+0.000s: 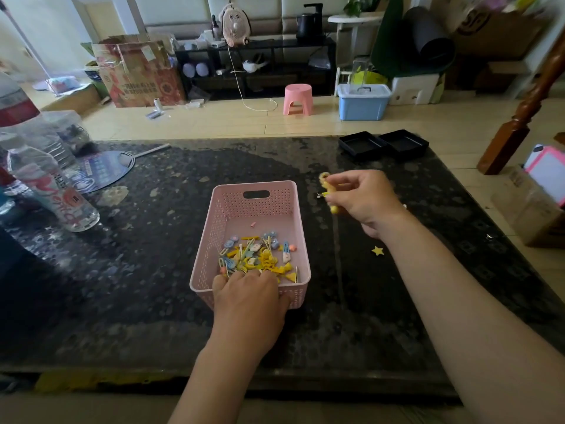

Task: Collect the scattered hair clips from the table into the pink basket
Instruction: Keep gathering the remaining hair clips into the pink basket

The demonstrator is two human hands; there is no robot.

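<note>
The pink basket (220, 215) stands at the middle of the dark stone table (137, 286). Several yellow, blue and pink hair clips (260, 255) lie heaped in its near half. My left hand (249, 301) grips the basket's near rim, fingers hooked over the edge. My right hand (363, 200) hovers right of the basket, pinched on yellow hair clips (327, 191) that stick out left of the fingers. A yellow star clip (378, 250) lies on the table under my right forearm.
Plastic water bottles (52, 185) stand at the table's left edge, beside a flat hand fan (101, 169). Two black trays (382, 145) sit at the far right corner. Beyond the table are floor, a pink stool (298, 97) and a blue box (362, 102).
</note>
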